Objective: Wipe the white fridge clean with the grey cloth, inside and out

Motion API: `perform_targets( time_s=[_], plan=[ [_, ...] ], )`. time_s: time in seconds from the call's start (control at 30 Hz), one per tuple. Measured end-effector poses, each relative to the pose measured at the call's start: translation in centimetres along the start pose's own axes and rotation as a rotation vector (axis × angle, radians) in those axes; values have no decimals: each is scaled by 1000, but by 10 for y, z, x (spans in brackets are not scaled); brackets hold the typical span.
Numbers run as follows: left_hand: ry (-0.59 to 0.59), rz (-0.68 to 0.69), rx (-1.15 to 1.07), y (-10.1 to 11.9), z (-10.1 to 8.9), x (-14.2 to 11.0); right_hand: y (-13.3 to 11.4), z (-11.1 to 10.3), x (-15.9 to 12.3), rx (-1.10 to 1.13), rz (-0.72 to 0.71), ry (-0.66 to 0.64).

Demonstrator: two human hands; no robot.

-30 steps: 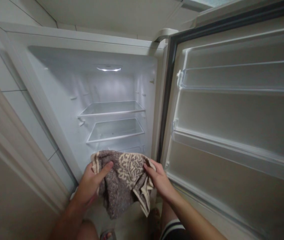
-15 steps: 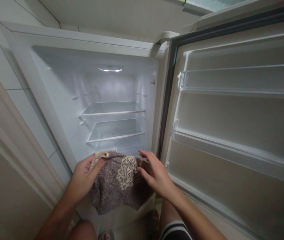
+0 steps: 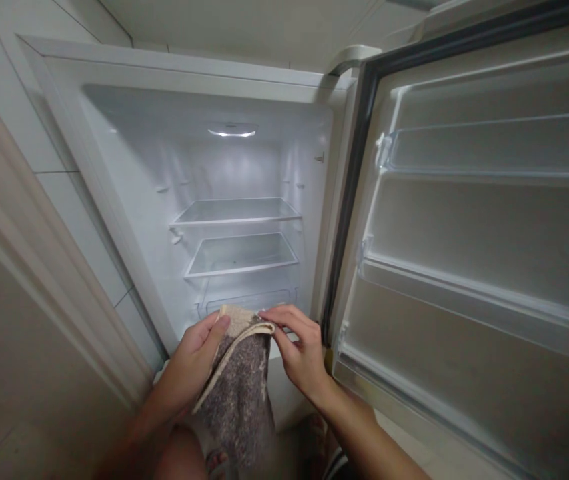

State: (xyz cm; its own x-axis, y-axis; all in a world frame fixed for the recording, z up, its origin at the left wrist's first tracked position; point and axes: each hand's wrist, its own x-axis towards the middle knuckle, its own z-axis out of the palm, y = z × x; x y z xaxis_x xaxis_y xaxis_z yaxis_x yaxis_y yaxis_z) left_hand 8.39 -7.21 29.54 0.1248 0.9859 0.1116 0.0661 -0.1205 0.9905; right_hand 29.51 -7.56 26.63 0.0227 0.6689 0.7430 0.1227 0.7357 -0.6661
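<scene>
A grey-brown flecked cloth [image 3: 241, 387] with a cream edge hangs between my hands in front of the open fridge. My left hand [image 3: 197, 347] pinches its upper left part, thumb on top of the cream side. With thumb and fingers, my right hand [image 3: 301, 340] grips a folded corner at the upper right. The cloth is partly folded over, and its lower end droops toward my legs. Behind it, the lower part of the fridge interior is hidden.
Two glass shelves [image 3: 241, 256] sit inside the lit fridge, above a clear drawer [image 3: 249, 300]. The fridge door [image 3: 474, 227] stands open on the right, with clear door racks [image 3: 484, 300]. A tiled wall [image 3: 84, 227] runs along the left.
The cloth was spread wide, its cream pattern showing; now it is folded and hangs narrower. My right hand has closed on its corner. The view has shifted slightly left.
</scene>
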Motion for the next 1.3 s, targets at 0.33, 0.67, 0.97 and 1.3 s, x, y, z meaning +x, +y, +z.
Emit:
perform_targets(
  time_s=[0.33,0.67,0.97,1.3],
  plan=[
    [-8,205,235,8,9,5,-17,-19,20,141,158,-229],
    [52,-30,-54,18,23,2,-20,-12,6,-69,97,-180],
    [44,-222,-279,21,29,-5,-31,-8,2,-136,89,-323],
    [33,-200,-220,11,29,-5,-33,-10,4,-144,49,-425]
  ],
)
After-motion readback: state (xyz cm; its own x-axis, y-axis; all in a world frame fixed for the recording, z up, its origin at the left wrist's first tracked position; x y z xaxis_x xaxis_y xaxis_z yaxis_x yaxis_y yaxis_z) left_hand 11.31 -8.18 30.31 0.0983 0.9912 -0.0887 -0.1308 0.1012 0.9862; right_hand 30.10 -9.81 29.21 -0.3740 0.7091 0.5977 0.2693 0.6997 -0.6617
